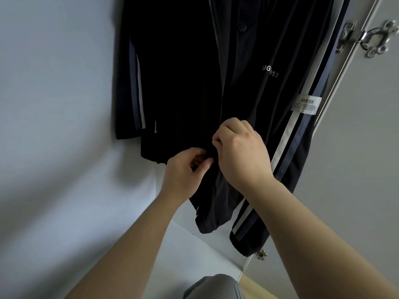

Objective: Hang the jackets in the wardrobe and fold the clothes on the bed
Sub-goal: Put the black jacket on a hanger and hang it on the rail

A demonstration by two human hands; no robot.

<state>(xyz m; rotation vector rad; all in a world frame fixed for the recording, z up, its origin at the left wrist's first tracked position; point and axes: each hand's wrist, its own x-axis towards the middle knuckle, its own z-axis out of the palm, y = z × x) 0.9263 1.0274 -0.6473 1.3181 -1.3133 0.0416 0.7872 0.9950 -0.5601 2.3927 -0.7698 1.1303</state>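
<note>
A black jacket (183, 72) with white and blue sleeve stripes hangs inside the white wardrobe, its front zipper partly done up. My left hand (183, 171) pinches the lower left front edge of the jacket near the hem. My right hand (239, 152) pinches the jacket at the bottom of the zipper, just right of the left hand. The right sleeve (287, 147) hangs down with a white label (306, 104) on it. The hanger is out of view above.
The wardrobe's white inner wall (54, 104) fills the left. The open wardrobe door (367, 147) stands at the right with metal hinges (367, 38). The wardrobe's white floor (183, 244) lies below the jacket. A grey-clad knee (213, 287) shows at the bottom.
</note>
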